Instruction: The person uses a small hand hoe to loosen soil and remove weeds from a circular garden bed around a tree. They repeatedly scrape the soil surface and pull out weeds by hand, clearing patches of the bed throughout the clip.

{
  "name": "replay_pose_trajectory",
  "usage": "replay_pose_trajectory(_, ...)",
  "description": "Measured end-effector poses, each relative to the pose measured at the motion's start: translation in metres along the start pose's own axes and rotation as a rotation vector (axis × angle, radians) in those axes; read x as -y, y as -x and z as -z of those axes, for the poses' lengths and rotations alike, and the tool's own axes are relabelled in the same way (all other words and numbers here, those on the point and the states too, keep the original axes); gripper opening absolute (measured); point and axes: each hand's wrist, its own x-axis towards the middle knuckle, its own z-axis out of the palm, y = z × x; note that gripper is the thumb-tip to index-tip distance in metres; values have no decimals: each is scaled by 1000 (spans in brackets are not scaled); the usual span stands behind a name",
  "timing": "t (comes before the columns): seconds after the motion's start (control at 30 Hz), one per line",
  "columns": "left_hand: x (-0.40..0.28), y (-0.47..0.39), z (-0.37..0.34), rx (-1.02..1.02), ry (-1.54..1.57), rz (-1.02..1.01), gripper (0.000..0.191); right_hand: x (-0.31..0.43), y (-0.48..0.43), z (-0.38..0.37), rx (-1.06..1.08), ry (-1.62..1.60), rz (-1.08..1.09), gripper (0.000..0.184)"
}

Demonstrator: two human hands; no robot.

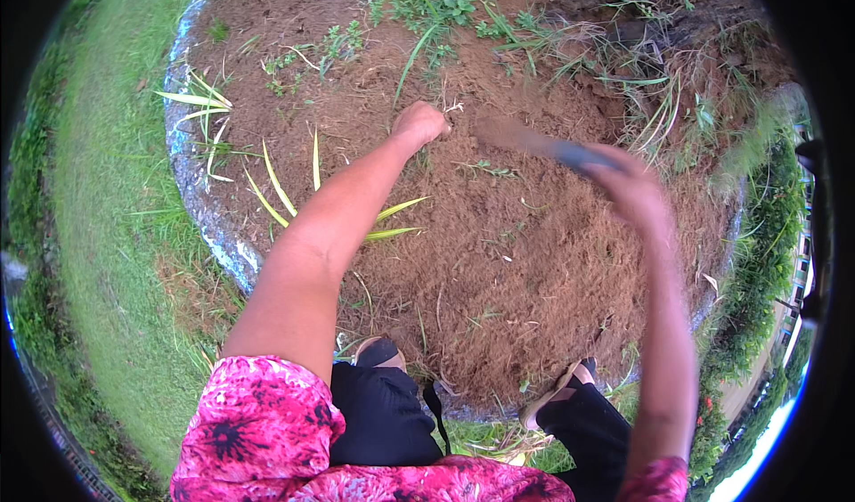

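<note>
My left hand (421,125) is closed low over the brown soil (534,255) of a round garden bed, against a small tuft of weeds or roots (454,107); what its fingers grip is hidden. To the right, my right hand (628,181) is shut on the dark handle of a hand tool (574,154). The tool points left toward my left hand, and its brownish far end is blurred by motion, so its kind cannot be told. Green weeds (434,1) grow beyond my left hand. A yellow-green striped plant (280,188) stands partly behind my left forearm.
A painted concrete rim (200,215) curves around the bed. Another striped plant (214,104) stands near it at left. Pulled grass (661,88) lies at upper right. Lawn (113,235) spreads at left, and a hedge (761,261) runs at right. My sandalled feet are at the near edge.
</note>
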Motion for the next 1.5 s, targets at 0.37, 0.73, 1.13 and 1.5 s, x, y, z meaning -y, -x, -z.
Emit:
replay_pose_trajectory(0.37, -13, 40, 35, -5, 251, -70, 36, -63, -31, -100, 96, -559, 155, 42)
replay_pose_trajectory(0.73, -63, 77, -48, 58, -653, -460, 38, -105, 6, 31, -93, -52, 498, 39)
replay_pose_trajectory(1.13, -76, 113, 44, -320, -57, -35, 37, -57, 9, 26, 1, -239, 637, 45)
replay_pose_trajectory(1.5, -103, 230, 153, -541, 342, 231, 51, -14, 83, 72, 310, -925, 364, 47)
